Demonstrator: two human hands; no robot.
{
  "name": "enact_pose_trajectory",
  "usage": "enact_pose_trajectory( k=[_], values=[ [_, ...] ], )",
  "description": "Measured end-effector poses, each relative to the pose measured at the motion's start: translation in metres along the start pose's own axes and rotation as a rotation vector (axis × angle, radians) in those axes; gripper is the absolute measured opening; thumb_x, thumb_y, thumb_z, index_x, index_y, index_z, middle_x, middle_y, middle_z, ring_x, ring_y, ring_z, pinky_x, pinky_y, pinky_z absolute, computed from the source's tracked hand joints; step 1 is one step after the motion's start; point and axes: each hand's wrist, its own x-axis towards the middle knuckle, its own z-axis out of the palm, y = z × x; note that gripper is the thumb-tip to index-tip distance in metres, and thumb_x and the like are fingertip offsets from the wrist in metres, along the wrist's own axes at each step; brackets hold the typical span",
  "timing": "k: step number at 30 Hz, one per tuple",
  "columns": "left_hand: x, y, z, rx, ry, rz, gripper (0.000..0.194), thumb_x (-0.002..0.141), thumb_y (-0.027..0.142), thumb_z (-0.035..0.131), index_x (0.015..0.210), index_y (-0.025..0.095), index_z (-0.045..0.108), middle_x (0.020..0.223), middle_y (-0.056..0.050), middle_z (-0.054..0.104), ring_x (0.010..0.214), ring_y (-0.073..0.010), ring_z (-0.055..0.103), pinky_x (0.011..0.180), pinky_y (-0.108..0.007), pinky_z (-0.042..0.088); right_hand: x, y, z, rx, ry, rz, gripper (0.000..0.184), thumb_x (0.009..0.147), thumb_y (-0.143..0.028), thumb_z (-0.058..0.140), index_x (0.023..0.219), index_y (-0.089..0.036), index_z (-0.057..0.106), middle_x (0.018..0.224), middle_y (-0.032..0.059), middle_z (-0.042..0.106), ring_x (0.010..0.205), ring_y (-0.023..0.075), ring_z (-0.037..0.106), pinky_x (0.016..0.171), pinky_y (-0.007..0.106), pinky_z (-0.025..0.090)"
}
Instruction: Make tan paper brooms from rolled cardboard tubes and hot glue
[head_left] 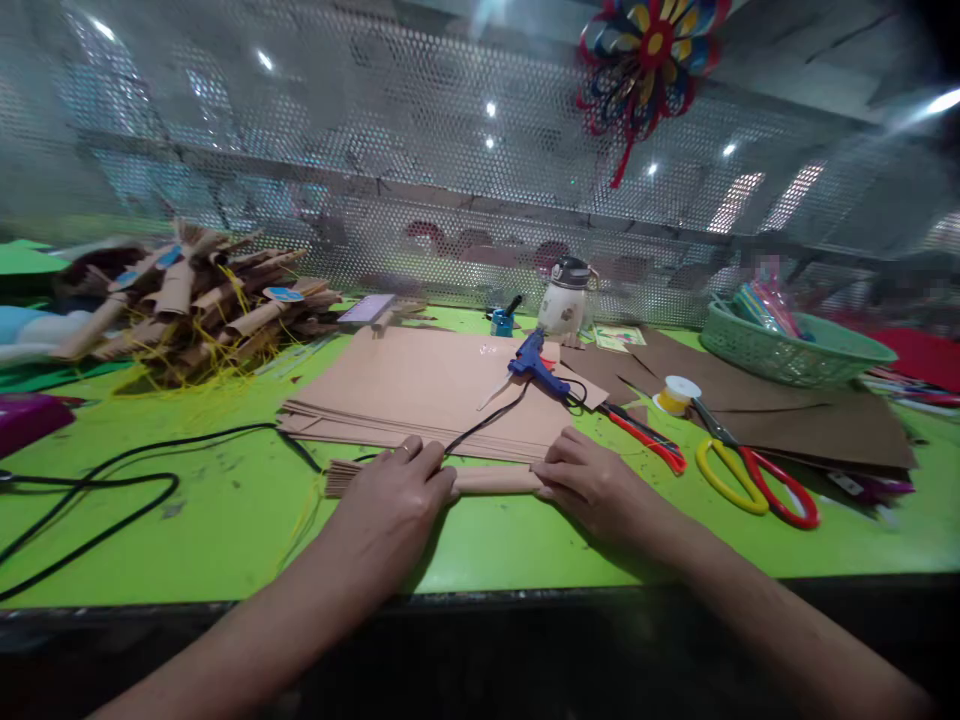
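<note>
A rolled tube of brown paper [491, 482] lies across the green table [225, 510], just in front of a stack of brown paper sheets [420, 390]. My left hand [394, 495] is curled over the tube's left part, where the fringed end [341, 477] sticks out. My right hand [592, 480] presses down on the tube's right end, fingers closed over it. A blue glue gun [536, 365] rests on the sheet stack behind my hands, its black cord [480, 425] running toward my left hand.
A heap of finished paper rolls [202, 295] with yellow strands sits back left. Red scissors [649, 437], yellow-and-red scissors [750, 478], a tape roll [675, 393], a green basket [795, 345], a white bottle [562, 295], dark brown sheets [825, 415] and black cables [112, 480] surround the work spot.
</note>
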Motion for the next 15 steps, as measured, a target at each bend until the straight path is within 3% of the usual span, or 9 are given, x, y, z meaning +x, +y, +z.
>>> enact_pose_trajectory(
  k=[8,15],
  values=[
    [-0.002,-0.001,-0.004,0.025,0.004,0.041,0.013,0.087,0.016,0.048,0.088,0.017,0.061,0.082,-0.007,0.055,0.078,-0.0235,0.049,0.065,-0.035,0.044,-0.003,0.003,0.005,-0.100,0.000,-0.094,0.021,0.092,-0.019,0.048,0.076,-0.014,0.060,0.074,0.0058,0.052,0.075,0.0174,0.041,0.061,0.028,0.034],
    [-0.004,-0.005,-0.003,0.053,-0.002,0.109,0.014,0.087,0.015,0.049,0.095,0.016,0.061,0.085,-0.008,0.058,0.082,-0.0241,0.052,0.063,-0.034,0.046,-0.008,-0.008,0.003,-0.145,0.030,-0.052,0.021,0.093,-0.023,0.047,0.082,-0.013,0.062,0.076,0.0065,0.053,0.078,0.0183,0.043,0.064,0.028,0.035]
  ],
)
